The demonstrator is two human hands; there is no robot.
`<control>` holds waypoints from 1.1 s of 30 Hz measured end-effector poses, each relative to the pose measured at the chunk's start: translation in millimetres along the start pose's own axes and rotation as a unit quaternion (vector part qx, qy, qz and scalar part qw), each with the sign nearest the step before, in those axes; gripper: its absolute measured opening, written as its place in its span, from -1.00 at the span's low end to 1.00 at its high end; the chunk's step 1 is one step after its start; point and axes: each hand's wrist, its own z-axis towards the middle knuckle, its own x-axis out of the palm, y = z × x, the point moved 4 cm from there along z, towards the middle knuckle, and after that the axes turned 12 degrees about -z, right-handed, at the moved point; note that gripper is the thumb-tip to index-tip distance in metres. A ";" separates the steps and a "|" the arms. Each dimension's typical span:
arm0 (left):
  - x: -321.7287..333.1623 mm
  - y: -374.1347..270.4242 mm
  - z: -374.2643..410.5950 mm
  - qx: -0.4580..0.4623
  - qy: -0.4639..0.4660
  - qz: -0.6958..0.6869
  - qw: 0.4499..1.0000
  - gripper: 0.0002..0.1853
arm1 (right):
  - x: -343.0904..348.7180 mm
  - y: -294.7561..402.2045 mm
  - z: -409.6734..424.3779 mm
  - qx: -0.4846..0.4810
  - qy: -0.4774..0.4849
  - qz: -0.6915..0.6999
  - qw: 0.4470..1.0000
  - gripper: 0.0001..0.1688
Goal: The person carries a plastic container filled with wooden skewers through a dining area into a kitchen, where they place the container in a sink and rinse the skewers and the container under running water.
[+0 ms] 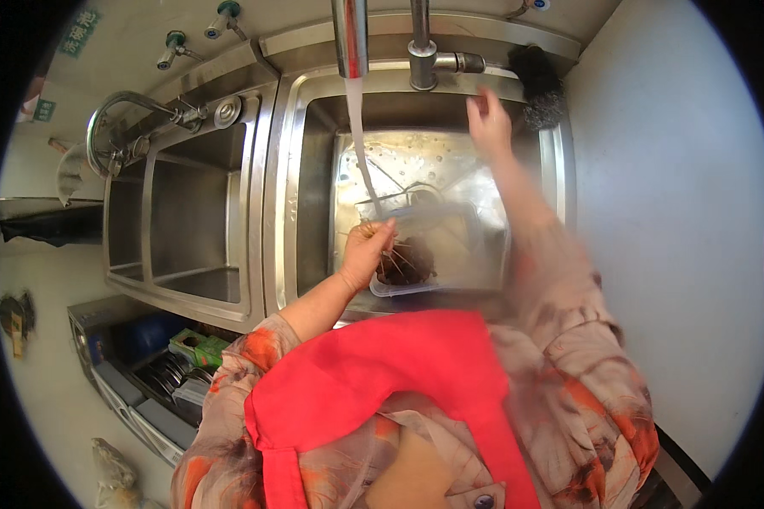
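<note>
My left hand (pixel 361 257) grips a bundle of thin skewers (pixel 402 254) over the right-hand basin of a stainless steel sink (pixel 281 191). Dark food pieces (pixel 414 266) sit at the skewers' lower ends, inside a clear plastic container (pixel 404 291) near the basin's front. From the metal spout (pixel 351 48) a stream of water (pixel 360 143) falls to just behind that hand. My right hand (pixel 491 124), slightly blurred, is raised over the basin's back right, just below the tap's handle (pixel 468 62). It holds nothing visible, and its thumb and fingers are apart.
At the back right corner lie a black cloth-like item (pixel 535 70) and a steel wool scourer (pixel 544 111). A second basin (pixel 191 210) with a curved tap (pixel 111 105) is on the left. Below it stands a rack (pixel 124 388) with dishes and a green box (pixel 197 348). A smooth wall-like panel (pixel 662 191) borders the right.
</note>
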 end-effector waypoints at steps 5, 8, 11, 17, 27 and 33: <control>-6.9 -8.1 5.5 0.024 -0.013 -0.016 1.000 -0.56 | -17.5 -49.8 -154.1 0.075 0.255 -0.246 0.932 -0.28; -5.2 -9.6 8.0 0.028 -0.031 -0.034 0.999 -0.56 | -10.0 -74.7 -203.8 0.099 0.476 -0.262 0.834 -0.34; -15.3 -8.6 9.5 0.037 -0.046 -0.048 0.997 -0.56 | -15.7 -51.8 -213.5 0.390 0.476 -0.063 0.786 -0.53; -15.4 -11.7 15.6 0.038 -0.057 -0.033 0.997 -0.59 | 12.4 -63.4 -226.1 0.395 0.419 0.047 0.816 -0.69; -7.0 -39.9 35.8 0.095 0.016 0.047 0.994 -0.60 | 11.1 -66.1 -215.2 0.410 0.254 0.105 0.869 -0.67; -0.6 -42.1 24.3 0.106 0.051 0.133 0.984 -0.60 | 10.3 -63.8 -213.6 0.412 0.222 0.123 0.875 -0.64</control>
